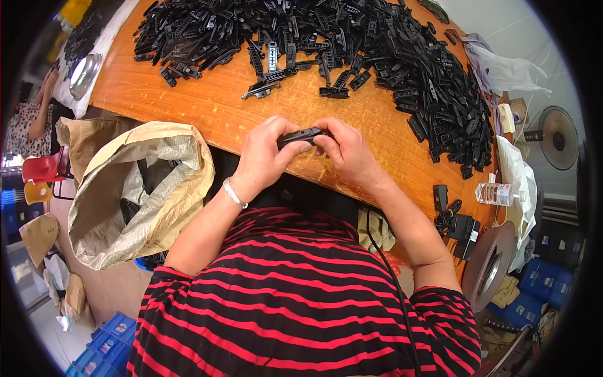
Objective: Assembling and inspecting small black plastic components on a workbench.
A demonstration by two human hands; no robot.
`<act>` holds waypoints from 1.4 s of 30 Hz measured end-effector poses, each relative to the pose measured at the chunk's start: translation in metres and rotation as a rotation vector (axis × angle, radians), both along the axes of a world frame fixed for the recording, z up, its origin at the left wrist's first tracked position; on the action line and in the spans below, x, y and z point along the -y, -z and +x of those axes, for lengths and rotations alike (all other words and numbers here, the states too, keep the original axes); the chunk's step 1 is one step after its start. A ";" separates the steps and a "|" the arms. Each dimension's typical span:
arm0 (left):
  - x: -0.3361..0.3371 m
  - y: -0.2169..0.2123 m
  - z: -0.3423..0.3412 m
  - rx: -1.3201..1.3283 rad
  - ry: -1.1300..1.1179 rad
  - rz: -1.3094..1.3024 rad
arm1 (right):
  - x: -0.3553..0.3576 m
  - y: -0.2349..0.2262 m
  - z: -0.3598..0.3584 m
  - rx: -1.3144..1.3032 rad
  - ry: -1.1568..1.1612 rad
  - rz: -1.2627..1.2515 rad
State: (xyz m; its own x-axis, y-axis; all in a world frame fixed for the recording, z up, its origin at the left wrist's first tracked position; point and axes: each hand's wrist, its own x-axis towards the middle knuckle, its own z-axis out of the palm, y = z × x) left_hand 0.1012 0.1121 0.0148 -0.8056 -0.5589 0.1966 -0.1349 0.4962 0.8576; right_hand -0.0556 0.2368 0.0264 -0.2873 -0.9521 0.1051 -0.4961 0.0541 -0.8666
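Both hands meet over the near edge of a wooden table (207,113), closed on one small, elongated black plastic part (300,135). My left hand (265,151) grips its left end, the thumb lying along its near side. At the other end, the thumb and fingers of my right hand (347,151) pinch the part. A big heap of similar black plastic parts (433,81) spreads across the far and right side of the table. Several loose ones (273,78) lie just beyond my hands, one of them showing a pale ladder-like strip.
An open woven sack (182,217) with dark items inside stands left of the table. At the right edge are a plastic bottle (496,194), a black power adapter (463,234) and a fan (558,138). Another person (34,122) sits far left. Blue crates (107,345) stand below.
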 end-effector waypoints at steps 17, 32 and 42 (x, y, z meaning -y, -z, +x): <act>-0.012 -0.005 0.041 0.066 -0.032 0.409 | -0.002 0.007 0.029 0.161 -0.130 0.034; 0.070 -0.076 0.175 0.428 -0.508 -0.713 | 0.057 0.011 -0.107 -0.847 0.087 0.069; 0.031 0.007 -0.078 0.015 0.047 -0.515 | 0.040 0.010 -0.106 -0.865 0.050 0.207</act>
State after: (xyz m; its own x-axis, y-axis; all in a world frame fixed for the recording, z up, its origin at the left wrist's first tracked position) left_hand 0.0235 0.0806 0.0073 -0.8325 -0.3556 0.4249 -0.1130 0.8597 0.4982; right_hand -0.1617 0.1969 0.0168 -0.2293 -0.9644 0.1317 -0.9650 0.2075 -0.1603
